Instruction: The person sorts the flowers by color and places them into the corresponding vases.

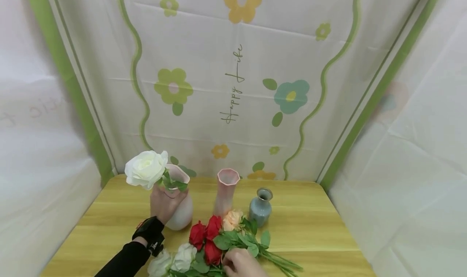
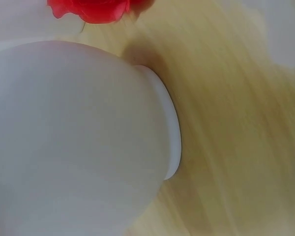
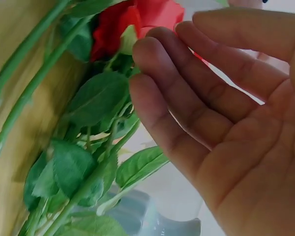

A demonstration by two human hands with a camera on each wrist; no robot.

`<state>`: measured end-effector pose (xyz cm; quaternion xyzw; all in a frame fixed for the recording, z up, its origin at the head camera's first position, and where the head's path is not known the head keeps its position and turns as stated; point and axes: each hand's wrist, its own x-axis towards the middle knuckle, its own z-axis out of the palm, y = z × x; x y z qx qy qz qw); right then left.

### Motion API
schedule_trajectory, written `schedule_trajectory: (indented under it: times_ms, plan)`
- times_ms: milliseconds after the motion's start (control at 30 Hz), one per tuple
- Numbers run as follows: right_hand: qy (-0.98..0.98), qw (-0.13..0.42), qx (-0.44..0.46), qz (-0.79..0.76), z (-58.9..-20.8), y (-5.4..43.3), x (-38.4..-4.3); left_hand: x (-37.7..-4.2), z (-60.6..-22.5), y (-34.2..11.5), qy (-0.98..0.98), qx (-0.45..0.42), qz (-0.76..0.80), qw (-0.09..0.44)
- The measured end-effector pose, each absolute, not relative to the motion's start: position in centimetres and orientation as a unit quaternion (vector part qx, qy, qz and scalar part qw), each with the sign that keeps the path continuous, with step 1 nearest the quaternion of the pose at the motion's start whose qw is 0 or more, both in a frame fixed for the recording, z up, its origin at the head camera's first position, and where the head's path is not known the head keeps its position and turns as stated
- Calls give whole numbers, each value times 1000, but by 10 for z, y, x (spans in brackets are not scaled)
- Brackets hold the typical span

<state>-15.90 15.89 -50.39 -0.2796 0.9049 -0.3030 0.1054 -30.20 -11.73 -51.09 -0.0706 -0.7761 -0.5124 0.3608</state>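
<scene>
In the head view, the neck of the white vase [image 1: 181, 214] is gripped by the left hand [image 1: 162, 204]; the white rose [image 1: 146, 169] is seen at that hand's 11 o'clock, its leaves at the rim. By the relaxed right hand [image 1: 243, 264] nothing is visibly held; red roses [image 1: 213, 228] lie toward its 10 o'clock. The vase is best steadied upright, and tangled stems separated gently.
</scene>
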Motion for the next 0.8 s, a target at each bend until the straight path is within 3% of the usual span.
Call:
schedule_trajectory:
  times_ms: [367,800]
  plan:
    - [953,121,-203,-190,-523,156,-151,-301,-511,-119,-777,-69,-517,351]
    - [955,132,-168,-204,-545,159,-150,-301,-511,-119,-778,-74,-517,350]
